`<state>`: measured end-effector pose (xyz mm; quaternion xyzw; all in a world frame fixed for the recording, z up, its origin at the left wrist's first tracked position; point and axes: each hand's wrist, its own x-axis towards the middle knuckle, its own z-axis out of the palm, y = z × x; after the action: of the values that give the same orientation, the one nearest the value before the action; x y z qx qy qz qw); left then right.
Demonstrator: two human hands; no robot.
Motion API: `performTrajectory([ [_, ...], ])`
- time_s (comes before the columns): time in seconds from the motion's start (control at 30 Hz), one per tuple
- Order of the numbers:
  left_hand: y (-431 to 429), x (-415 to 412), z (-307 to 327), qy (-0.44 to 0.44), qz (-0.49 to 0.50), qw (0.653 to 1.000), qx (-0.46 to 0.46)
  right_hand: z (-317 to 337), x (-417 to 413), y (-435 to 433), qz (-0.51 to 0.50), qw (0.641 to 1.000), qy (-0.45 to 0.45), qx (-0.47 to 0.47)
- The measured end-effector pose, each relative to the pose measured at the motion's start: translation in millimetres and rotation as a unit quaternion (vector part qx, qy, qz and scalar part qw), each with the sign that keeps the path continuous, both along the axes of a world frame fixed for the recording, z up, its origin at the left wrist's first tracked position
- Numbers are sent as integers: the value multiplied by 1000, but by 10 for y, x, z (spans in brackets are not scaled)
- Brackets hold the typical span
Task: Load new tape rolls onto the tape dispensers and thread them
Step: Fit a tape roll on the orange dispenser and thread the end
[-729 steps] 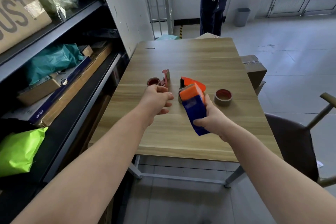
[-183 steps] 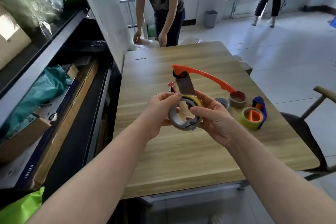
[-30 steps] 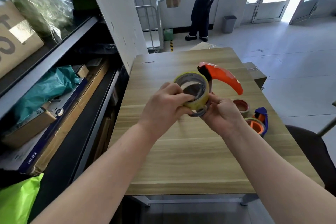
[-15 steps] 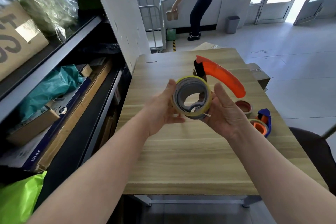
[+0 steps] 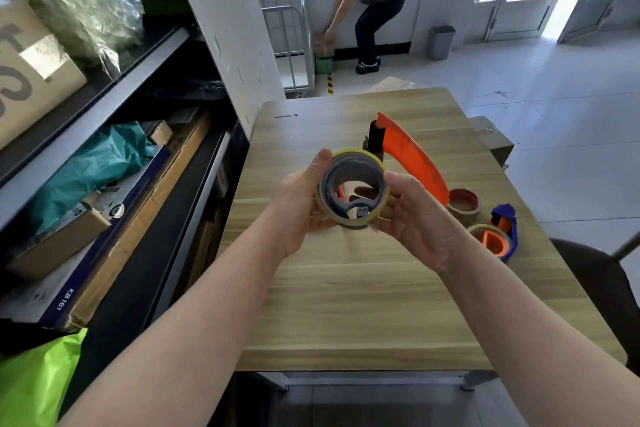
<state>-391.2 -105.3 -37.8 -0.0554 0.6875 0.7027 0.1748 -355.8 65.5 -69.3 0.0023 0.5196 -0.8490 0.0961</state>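
Tape roll (image 5: 360, 155) sits on the orange-handled dispenser (image 5: 414, 158), gripped on either side by left hand (image 5: 298, 206) and right hand (image 5: 417, 222).

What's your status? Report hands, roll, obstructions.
Both gripping roll: left hand, right hand. It sits round dispenser hub, above table. Off right, clear: blue dispenser, spare roll.
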Motion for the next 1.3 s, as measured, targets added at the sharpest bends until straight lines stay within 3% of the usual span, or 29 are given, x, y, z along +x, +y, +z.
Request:
performTrajectory([
  [0.13,52,4,-29,-9,-19,1000,-23,-10,3,-103,-59,997,0,53],
  [0.3,146,-8,-126,29,46,998,-37,42,-24,-183,-89,994,-9,54],
  [0.53,33,-81,-99,27,67,995,66,17,-54,-117,-77,996,-51,-15],
  [0.67,-6,-97,-19,34,41,999,-4,-5,-32,-155,-62,995,-68,-46],
  [0.83,29,-17,1,89,4,996,-3,59,-71,-142,-75,988,-54,-121],
  [0.93,39,26,41,157,-67,985,-39,70,-39,-87,-27,994,-37,-96],
  [1.0,57,36,110,196,-134,965,-111,38,-7,-70,-2,998,-23,-62],
  [1.1,82,64,149,200,-191,939,-204,-21,2,-103,-13,1000,-18,-13],
  [1.23,42,12,52,170,-74,974,-133,-6,-66,-133,-91,993,-52,-58],
  [1.3,12,-23,4,174,-46,970,-162,-14,-84,-100,-113,988,-62,-90],
])
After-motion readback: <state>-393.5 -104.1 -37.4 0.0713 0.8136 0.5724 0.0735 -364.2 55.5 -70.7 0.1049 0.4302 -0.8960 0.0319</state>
